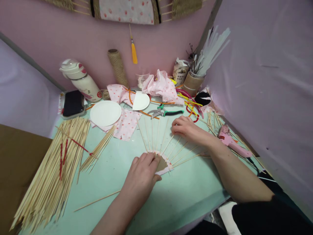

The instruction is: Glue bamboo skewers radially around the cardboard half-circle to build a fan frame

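A small fan-shaped piece [162, 165] of brown card with a pink, dotted cloth edge lies on the table, and several thin bamboo sticks [158, 133] spread out from its curved side. My left hand [144, 171] rests on the left part of this piece, fingers pressing on it near the stick ends and thumb at its lower edge. My right hand [185, 128] is over the outer ends of the sticks, with curled fingers at one stick's tip; whether they pinch it is hard to make out.
A large heap of bamboo sticks [51, 173] lies at left beside a smaller bunch [99, 148]. Pruning shears [168, 113], a white paper disc [105, 113] and dotted cloth [160, 86] lie at the back. A pink glue gun [233, 143] lies right. A bottle [81, 81] stands back left.
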A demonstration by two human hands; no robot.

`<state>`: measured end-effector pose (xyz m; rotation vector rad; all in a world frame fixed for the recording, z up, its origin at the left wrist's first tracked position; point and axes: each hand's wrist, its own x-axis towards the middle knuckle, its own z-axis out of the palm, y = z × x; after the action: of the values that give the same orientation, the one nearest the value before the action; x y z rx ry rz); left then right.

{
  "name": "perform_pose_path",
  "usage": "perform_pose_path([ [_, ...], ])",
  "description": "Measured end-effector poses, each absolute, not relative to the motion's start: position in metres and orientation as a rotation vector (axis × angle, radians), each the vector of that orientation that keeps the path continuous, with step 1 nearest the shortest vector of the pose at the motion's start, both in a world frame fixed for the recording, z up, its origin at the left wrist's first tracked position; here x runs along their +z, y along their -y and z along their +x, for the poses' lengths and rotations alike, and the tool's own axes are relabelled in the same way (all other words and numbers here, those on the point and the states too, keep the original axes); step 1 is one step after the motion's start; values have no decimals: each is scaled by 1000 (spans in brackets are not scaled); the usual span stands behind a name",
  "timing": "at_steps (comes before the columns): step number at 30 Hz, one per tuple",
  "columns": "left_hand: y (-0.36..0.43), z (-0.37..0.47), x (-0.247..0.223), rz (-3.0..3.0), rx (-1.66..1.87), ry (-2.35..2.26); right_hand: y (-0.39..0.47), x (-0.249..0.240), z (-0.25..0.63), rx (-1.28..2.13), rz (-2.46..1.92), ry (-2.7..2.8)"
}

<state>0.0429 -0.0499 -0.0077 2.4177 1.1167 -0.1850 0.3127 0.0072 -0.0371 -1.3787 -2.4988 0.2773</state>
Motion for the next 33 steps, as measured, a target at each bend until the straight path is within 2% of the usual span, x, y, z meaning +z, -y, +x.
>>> perform_pose_path([
  [16,54,40,-9,2300,47,-1203,-6,-32,315,262,-1426,2488],
  [19,55,37,-6,2293,404,-1225,-5,-31,316,253,-1410,2487],
  [23,57,28,1,2196,1134,-1108,-6,-33,319,237,-1392,2484],
  [25,58,23,3,2130,1292,-1017,-7,-32,320,221,-1383,2482],
  [29,55,22,2,2009,1216,-1142,3,-20,311,148,-1344,2491],
  [33,52,34,-2,1680,809,-1141,38,6,288,21,-1273,2536],
])
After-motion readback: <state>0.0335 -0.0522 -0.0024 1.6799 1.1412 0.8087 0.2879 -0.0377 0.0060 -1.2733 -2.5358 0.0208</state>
